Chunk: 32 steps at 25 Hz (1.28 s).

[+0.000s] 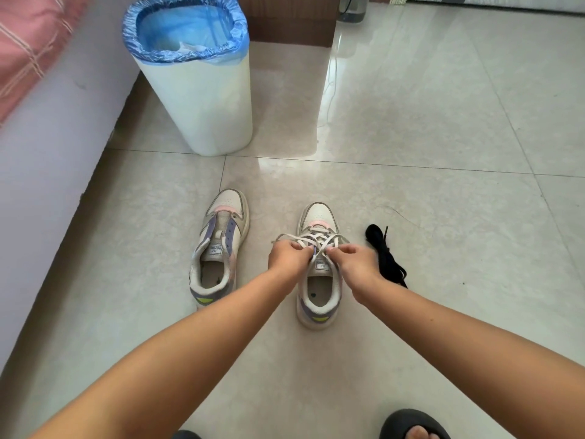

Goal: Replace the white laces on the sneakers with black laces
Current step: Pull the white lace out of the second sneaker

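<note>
Two white sneakers with lilac and pink trim stand on the tiled floor, toes pointing away from me. The left sneaker (218, 245) has no lace in its eyelets. The right sneaker (319, 282) carries a white lace (311, 239), loosened across its tongue. My left hand (287, 256) and my right hand (354, 264) sit over that shoe's tongue, each pinching a strand of the white lace. A bundle of black laces (384, 253) lies on the floor just right of the right sneaker.
A white waste bin (202, 99) lined with a blue bag stands behind the left sneaker. A bed edge (38, 147) with a pink cover runs along the left. My foot in a dark slipper (411, 424) shows at the bottom. A thin white cable (330, 87) trails on the floor further back.
</note>
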Each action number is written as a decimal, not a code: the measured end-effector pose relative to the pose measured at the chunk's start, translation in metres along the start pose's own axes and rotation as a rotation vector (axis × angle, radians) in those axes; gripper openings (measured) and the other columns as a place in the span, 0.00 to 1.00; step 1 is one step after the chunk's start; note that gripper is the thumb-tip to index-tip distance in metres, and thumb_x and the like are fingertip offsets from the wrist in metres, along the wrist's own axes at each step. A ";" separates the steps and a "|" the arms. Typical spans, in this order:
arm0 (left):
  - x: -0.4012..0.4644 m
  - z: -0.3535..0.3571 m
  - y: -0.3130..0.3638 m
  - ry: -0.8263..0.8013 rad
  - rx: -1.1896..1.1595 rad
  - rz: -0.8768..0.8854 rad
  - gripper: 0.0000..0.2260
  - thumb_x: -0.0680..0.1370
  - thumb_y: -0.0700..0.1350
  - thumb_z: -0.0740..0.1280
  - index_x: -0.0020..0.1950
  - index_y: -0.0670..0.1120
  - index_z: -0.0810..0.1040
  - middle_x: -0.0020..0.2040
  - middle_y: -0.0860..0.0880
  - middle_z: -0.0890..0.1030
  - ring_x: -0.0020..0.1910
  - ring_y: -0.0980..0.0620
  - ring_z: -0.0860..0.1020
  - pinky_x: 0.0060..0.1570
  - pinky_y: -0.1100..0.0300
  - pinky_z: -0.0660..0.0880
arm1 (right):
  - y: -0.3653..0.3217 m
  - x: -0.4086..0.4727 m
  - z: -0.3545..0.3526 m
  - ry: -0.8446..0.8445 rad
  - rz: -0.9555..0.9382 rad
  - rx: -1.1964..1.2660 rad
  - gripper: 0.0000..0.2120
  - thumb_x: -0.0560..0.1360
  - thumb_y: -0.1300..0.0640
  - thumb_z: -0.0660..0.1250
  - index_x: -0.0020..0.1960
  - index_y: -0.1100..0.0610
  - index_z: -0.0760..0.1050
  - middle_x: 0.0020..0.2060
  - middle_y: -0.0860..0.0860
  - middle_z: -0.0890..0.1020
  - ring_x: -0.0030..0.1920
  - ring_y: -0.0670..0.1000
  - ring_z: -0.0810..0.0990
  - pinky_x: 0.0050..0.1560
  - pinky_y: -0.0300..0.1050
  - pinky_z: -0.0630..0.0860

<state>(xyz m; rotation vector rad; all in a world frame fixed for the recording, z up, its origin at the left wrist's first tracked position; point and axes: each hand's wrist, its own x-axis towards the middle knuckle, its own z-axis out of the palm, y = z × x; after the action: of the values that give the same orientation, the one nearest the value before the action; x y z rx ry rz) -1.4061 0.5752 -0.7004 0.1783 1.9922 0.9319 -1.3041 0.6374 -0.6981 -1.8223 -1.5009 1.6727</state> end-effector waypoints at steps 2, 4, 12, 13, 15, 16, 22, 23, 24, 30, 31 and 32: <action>0.002 0.002 -0.002 0.007 -0.017 0.038 0.11 0.74 0.46 0.70 0.34 0.46 0.73 0.30 0.50 0.74 0.34 0.50 0.71 0.39 0.60 0.68 | -0.002 0.001 0.001 -0.023 -0.027 0.006 0.10 0.71 0.59 0.72 0.33 0.56 0.76 0.34 0.53 0.81 0.38 0.51 0.79 0.46 0.48 0.77; 0.004 -0.001 -0.006 0.018 -0.073 0.008 0.12 0.76 0.45 0.69 0.34 0.45 0.72 0.34 0.48 0.76 0.36 0.49 0.73 0.42 0.56 0.73 | -0.003 0.005 -0.005 -0.001 -0.015 -0.007 0.13 0.72 0.59 0.72 0.30 0.58 0.74 0.30 0.54 0.79 0.33 0.50 0.75 0.39 0.46 0.73; 0.037 -0.056 -0.009 0.320 -0.094 0.015 0.06 0.81 0.46 0.57 0.47 0.45 0.66 0.44 0.41 0.80 0.48 0.41 0.81 0.52 0.45 0.77 | -0.002 0.051 -0.083 0.386 0.123 0.128 0.09 0.77 0.57 0.66 0.41 0.60 0.72 0.41 0.59 0.80 0.33 0.51 0.78 0.35 0.45 0.80; 0.031 -0.054 -0.001 0.266 -0.237 0.032 0.05 0.82 0.45 0.56 0.49 0.44 0.65 0.41 0.43 0.79 0.44 0.43 0.82 0.52 0.46 0.78 | -0.006 0.047 -0.080 0.301 0.142 0.242 0.07 0.79 0.57 0.64 0.46 0.61 0.72 0.41 0.58 0.79 0.35 0.51 0.79 0.36 0.44 0.79; 0.016 -0.046 0.017 0.066 -0.596 0.005 0.07 0.84 0.44 0.53 0.47 0.44 0.64 0.35 0.45 0.78 0.32 0.48 0.81 0.45 0.49 0.79 | -0.014 0.031 -0.062 0.016 0.207 0.344 0.11 0.80 0.53 0.61 0.55 0.61 0.70 0.46 0.57 0.78 0.46 0.54 0.79 0.44 0.47 0.77; 0.009 -0.041 0.023 -0.010 -0.704 -0.009 0.07 0.84 0.44 0.52 0.47 0.44 0.64 0.32 0.45 0.76 0.27 0.50 0.78 0.40 0.51 0.79 | -0.015 0.023 -0.050 -0.126 0.251 0.313 0.14 0.79 0.50 0.62 0.57 0.60 0.70 0.47 0.56 0.78 0.50 0.54 0.78 0.48 0.48 0.76; 0.004 -0.028 0.018 -0.086 -0.141 0.158 0.05 0.82 0.46 0.59 0.50 0.45 0.69 0.30 0.49 0.72 0.21 0.57 0.66 0.23 0.66 0.62 | -0.015 -0.002 -0.010 -0.187 0.263 0.144 0.06 0.77 0.59 0.66 0.42 0.54 0.72 0.40 0.48 0.77 0.41 0.45 0.73 0.52 0.46 0.68; 0.005 -0.031 0.018 -0.063 0.047 0.232 0.06 0.81 0.47 0.60 0.48 0.45 0.70 0.32 0.49 0.74 0.23 0.57 0.68 0.25 0.64 0.62 | -0.016 0.000 -0.012 -0.186 0.258 0.219 0.08 0.78 0.60 0.63 0.41 0.54 0.70 0.39 0.49 0.77 0.40 0.46 0.74 0.52 0.47 0.68; 0.006 -0.036 0.019 -0.032 0.231 0.303 0.06 0.81 0.47 0.61 0.47 0.46 0.71 0.34 0.49 0.76 0.27 0.55 0.70 0.27 0.61 0.64 | -0.019 0.003 -0.015 -0.199 0.261 0.347 0.10 0.80 0.61 0.60 0.40 0.54 0.67 0.38 0.50 0.77 0.40 0.47 0.75 0.52 0.48 0.69; 0.002 -0.052 0.022 0.022 1.009 0.424 0.08 0.81 0.45 0.58 0.53 0.43 0.73 0.54 0.43 0.79 0.52 0.41 0.76 0.44 0.56 0.68 | -0.025 0.021 -0.042 -0.043 0.128 0.084 0.05 0.80 0.57 0.58 0.49 0.59 0.67 0.34 0.52 0.70 0.30 0.49 0.69 0.36 0.46 0.76; -0.001 -0.051 0.022 0.011 1.018 0.444 0.08 0.81 0.46 0.57 0.53 0.44 0.73 0.53 0.43 0.79 0.52 0.41 0.76 0.43 0.56 0.67 | -0.022 0.019 -0.041 -0.038 0.060 -0.133 0.11 0.78 0.52 0.61 0.56 0.58 0.67 0.39 0.52 0.72 0.36 0.50 0.74 0.40 0.48 0.77; -0.004 -0.048 0.023 -0.002 0.972 0.455 0.08 0.81 0.47 0.58 0.53 0.44 0.74 0.52 0.44 0.79 0.52 0.42 0.76 0.43 0.56 0.67 | -0.018 0.014 -0.038 -0.062 -0.024 -0.321 0.18 0.77 0.48 0.63 0.61 0.56 0.65 0.44 0.51 0.74 0.43 0.50 0.76 0.45 0.47 0.75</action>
<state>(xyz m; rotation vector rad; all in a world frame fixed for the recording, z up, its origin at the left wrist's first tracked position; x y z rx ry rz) -1.4464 0.5632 -0.6669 1.1988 2.2903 0.1308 -1.2841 0.6731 -0.6813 -1.9084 -1.9031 1.5629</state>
